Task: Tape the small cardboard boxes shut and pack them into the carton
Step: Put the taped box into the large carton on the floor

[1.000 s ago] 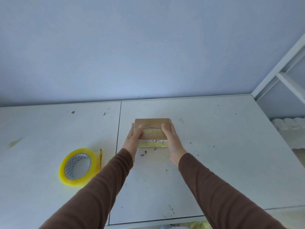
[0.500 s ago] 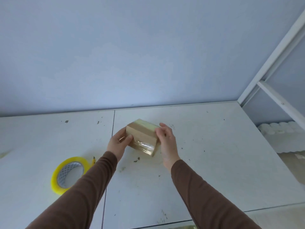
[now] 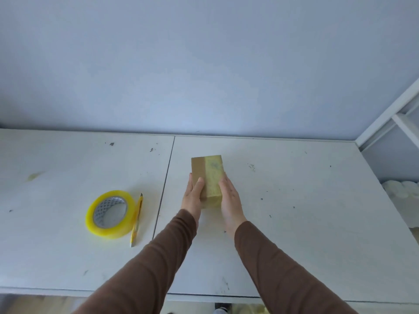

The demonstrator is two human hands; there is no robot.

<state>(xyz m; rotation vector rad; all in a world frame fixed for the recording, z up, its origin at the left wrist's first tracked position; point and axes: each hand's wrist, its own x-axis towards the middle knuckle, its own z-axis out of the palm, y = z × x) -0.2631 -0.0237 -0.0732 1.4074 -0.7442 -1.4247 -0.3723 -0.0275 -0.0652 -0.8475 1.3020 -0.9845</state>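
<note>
A small cardboard box lies on the white table with its long side pointing away from me. A strip of yellowish tape covers the right half of its top. My left hand holds the box's left side, thumb lying on the top. My right hand presses flat against its right side with straight fingers. The carton is not in view.
A yellow tape roll lies to the left, with a yellow utility knife right beside it. A white shelf frame stands at the right edge, with white rolls below it. The blue wall runs behind the table.
The box was lifted and turned a quarter turn between my hands, then set down lengthwise. Both hands stayed on its sides.
</note>
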